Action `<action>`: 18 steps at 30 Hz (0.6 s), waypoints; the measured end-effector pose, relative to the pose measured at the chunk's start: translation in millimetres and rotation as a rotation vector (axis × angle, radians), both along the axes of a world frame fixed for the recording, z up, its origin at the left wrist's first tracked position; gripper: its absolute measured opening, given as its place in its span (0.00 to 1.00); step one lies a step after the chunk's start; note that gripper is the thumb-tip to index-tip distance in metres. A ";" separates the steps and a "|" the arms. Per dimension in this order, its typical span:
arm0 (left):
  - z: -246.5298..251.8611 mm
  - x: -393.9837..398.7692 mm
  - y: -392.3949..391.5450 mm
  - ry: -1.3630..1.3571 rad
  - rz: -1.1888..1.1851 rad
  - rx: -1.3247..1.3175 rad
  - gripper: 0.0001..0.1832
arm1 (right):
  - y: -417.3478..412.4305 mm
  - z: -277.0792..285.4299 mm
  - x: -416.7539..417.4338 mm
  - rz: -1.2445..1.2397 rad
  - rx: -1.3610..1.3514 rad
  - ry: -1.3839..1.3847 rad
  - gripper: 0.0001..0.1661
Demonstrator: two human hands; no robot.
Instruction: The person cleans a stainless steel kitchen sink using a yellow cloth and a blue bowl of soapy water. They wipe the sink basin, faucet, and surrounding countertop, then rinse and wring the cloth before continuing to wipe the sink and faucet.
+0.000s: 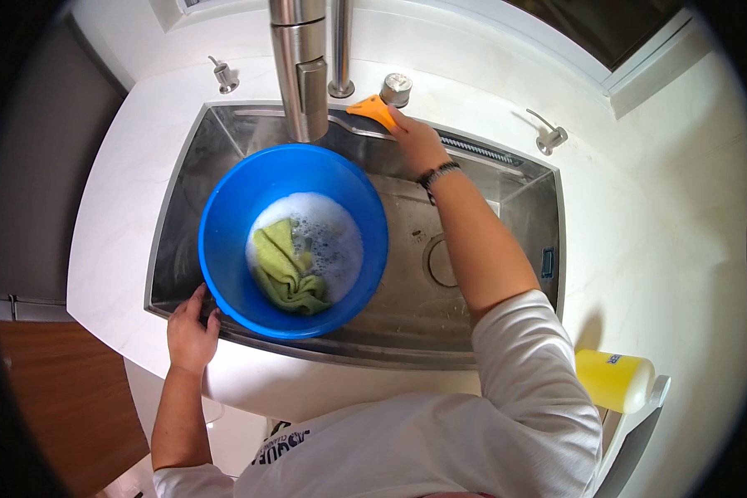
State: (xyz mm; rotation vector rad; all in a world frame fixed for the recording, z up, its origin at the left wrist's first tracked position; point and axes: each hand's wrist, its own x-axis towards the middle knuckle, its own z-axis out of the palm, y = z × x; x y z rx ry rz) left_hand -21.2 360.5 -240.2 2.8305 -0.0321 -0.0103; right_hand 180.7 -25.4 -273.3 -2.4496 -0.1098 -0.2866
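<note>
My right hand (418,140) grips an orange plastic scraper-like tool (371,111) at the back rim of the sink, to the right of the faucet. Its far end widens and points left; my fingers hide the rest. At the front left, my left hand (193,333) lies over the sink's edge with fingers apart, close against a blue plastic basin (366,261). Whether it touches the basin is hard to tell. Inside the basin, a green cloth (280,252) lies partly under white suds (339,218). The basin stands in the left half of a stainless steel sink (404,299).
A steel pull-down faucet (299,68) hangs over the basin's back edge. Pump dispensers stand at the left (225,78) and right (552,138) of the white counter (115,236). Beside the faucet is a round metal cap (396,90). A bottle of yellow liquid (613,376) is near my right elbow.
</note>
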 end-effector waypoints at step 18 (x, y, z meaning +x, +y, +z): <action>-12.2 -0.4 10.4 -0.019 -0.028 -0.042 0.22 | -59.6 22.5 -50.9 0.091 -0.079 0.042 0.25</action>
